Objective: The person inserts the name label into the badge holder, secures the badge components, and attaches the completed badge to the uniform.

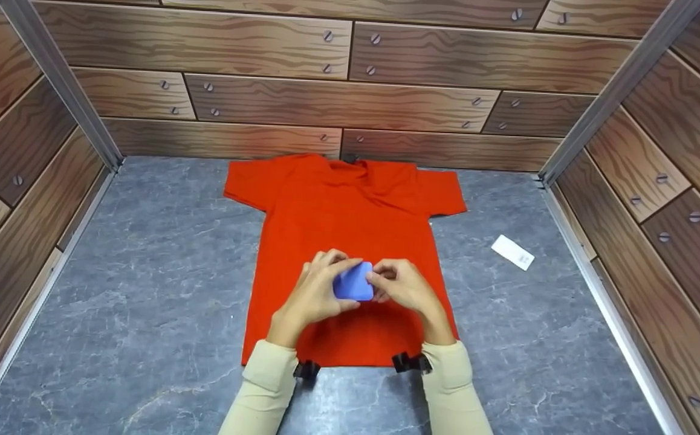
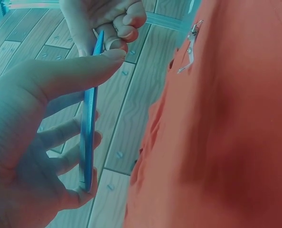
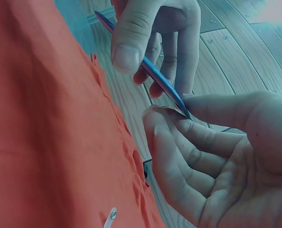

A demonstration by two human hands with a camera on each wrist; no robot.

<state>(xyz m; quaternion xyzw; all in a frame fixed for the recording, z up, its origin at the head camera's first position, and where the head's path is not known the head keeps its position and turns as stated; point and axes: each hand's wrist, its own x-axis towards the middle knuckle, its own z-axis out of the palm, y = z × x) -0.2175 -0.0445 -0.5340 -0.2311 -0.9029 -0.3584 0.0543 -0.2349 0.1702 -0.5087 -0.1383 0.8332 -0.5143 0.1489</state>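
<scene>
A thin, flat blue piece with rounded corners (image 1: 355,283) is held up above a red T-shirt (image 1: 338,223). My left hand (image 1: 317,290) grips it between the thumb and the fingers, which lie along its opposite edges. With thumb and fingertips, my right hand (image 1: 407,287) pinches its right-hand edge. Both wrist views show the piece (image 2: 89,123) nearly edge-on, so its faces are mostly hidden there. The T-shirt lies spread flat, collar at the far end and sleeves out to both sides, slightly creased near the collar.
A white tag (image 1: 512,252) with small print lies on the grey marbled surface (image 1: 162,272) right of the shirt. A small shiny metal item (image 2: 192,45), its kind unclear, shows against the red cloth. Wood-patterned walls (image 1: 265,48) enclose the back and sides.
</scene>
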